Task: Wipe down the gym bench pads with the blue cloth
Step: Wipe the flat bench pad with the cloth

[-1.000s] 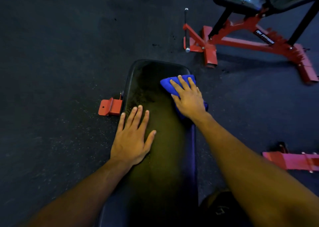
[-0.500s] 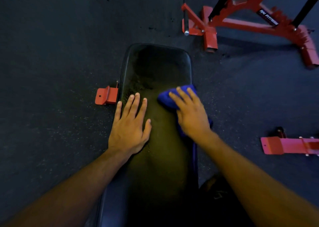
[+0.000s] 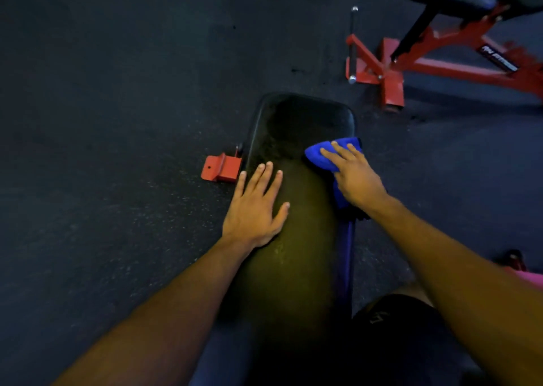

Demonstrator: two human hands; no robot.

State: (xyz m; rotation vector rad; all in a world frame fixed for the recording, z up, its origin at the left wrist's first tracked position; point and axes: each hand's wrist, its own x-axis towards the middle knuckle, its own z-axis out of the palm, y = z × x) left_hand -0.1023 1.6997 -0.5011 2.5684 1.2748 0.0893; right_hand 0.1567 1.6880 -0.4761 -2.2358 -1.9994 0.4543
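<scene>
A long black bench pad (image 3: 296, 121) runs away from me down the middle of the view. My right hand (image 3: 357, 177) presses the blue cloth (image 3: 318, 153) flat against the pad's right edge, fingers straight on top of it. Part of the cloth hangs over the pad's side under my wrist. My left hand (image 3: 255, 206) lies flat on the left side of the pad, fingers spread, holding nothing. The pad's near end is dark and partly hidden by my arms.
A red bench foot (image 3: 221, 168) sticks out left of the pad. Another red-framed bench (image 3: 435, 65) with a black seat stands at the upper right, a metal peg (image 3: 352, 45) on its base. Dark rubber floor (image 3: 117, 92) surrounds everything. A pink-red bar (image 3: 529, 275) shows at right.
My right hand has slid the cloth back away from me along the pad's right edge, after pulling it nearer half a second ago. My left hand stays flat on the pad.
</scene>
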